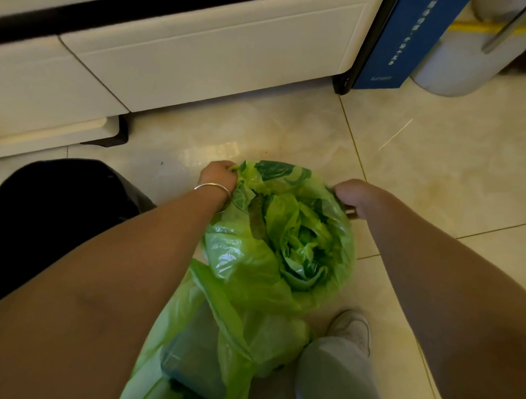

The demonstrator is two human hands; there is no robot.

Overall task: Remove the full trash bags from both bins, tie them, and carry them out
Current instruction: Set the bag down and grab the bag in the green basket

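A full green trash bag [253,258] sits in a small bin on the tiled floor, its mouth open and stuffed with crumpled green plastic. My left hand [218,175], with a silver bangle on the wrist, grips the bag's rim at the far left. On the bag's right edge my right hand [350,195] is closed around the rim; a bit of the metal bin rim [351,213] shows under it. The bin's body is hidden by the bag. A second green trash bag [221,347] lies on the floor nearer to me, below the first.
A white cabinet [201,57] with drawers runs along the back. A dark bin [55,219] stands at the left. A blue panel [404,40] and a white bin [466,63] stand at the back right. My shoe [352,329] and trouser leg are at the bottom.
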